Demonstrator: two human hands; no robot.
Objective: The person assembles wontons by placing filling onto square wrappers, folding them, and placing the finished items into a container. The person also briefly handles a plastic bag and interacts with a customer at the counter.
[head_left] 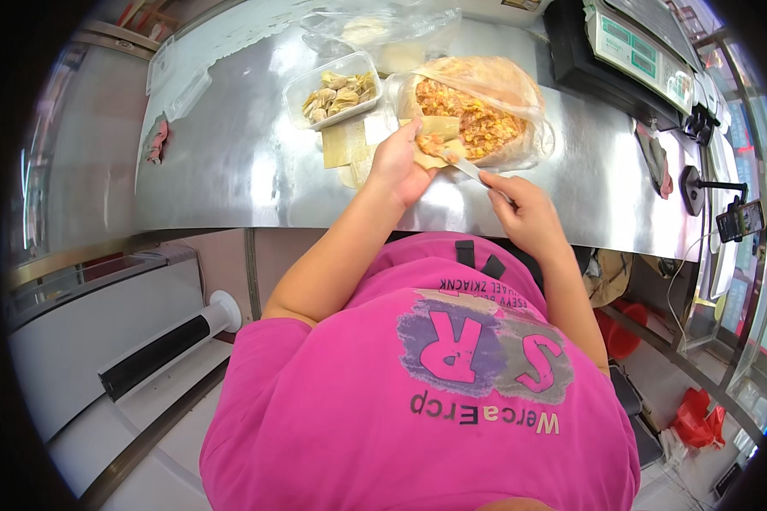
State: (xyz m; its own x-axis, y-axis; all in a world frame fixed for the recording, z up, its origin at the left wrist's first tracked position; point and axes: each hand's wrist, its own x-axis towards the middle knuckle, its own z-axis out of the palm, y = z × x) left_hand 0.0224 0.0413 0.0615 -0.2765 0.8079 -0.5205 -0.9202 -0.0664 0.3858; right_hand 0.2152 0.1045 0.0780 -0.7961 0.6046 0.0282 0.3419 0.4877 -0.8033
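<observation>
Supporting a yellowish wrapper (439, 128) above the steel bench (247, 153), the person's left hand (398, 175) is partly open, fingers curled beneath it. The right hand (522, 209) is closed around a flat spreader (469, 169), whose tip meets a dab of filling on the wrapper. Just behind them sits an open plastic bag (524, 83) of chunky orange-yellow filling (477, 119). Left of the bag, a clear tub (294, 83) holds folded dumplings (341, 92), with more wrappers (343, 146) lying in front; a scale (635, 47) stands at the far right.
</observation>
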